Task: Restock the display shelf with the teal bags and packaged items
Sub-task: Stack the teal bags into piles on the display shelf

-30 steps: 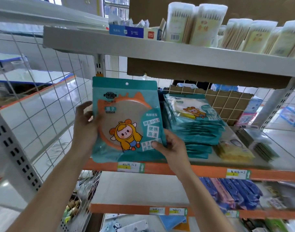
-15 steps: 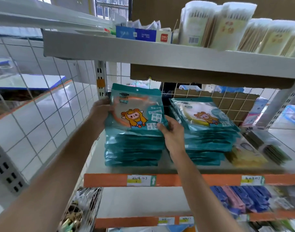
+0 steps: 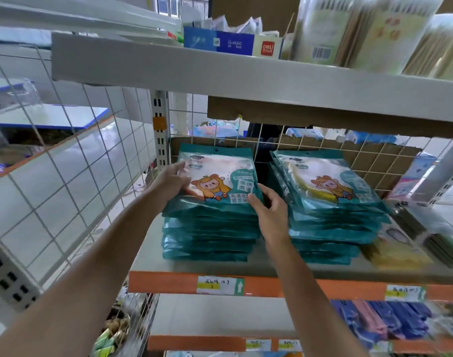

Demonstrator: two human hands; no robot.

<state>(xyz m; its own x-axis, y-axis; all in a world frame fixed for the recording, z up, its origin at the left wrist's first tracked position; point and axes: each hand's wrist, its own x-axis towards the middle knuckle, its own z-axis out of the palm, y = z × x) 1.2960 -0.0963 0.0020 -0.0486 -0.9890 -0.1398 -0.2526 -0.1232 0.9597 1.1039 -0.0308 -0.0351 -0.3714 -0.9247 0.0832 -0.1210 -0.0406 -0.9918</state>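
A teal bag (image 3: 217,176) with a cartoon figure lies on top of the left stack of teal bags (image 3: 207,235) on the middle shelf (image 3: 271,282). My left hand (image 3: 172,180) holds the bag's left edge, thumb on top. My right hand (image 3: 268,206) touches its lower right corner with fingers relaxed. A second stack of teal bags (image 3: 328,210) stands just to the right, between my right hand and the flat yellow packs (image 3: 398,248).
A white wire grid (image 3: 65,176) walls the shelf's left side and back. The upper shelf (image 3: 246,70) overhangs close above, carrying a blue box (image 3: 230,42) and cotton swab packs (image 3: 359,29). Dark flat packs (image 3: 436,243) lie far right. Blue and pink items (image 3: 380,320) fill the lower shelf.
The teal bag went from upright in front of me down flat onto the left stack. Both hands followed it inward, and my right hand has loosened on its corner.
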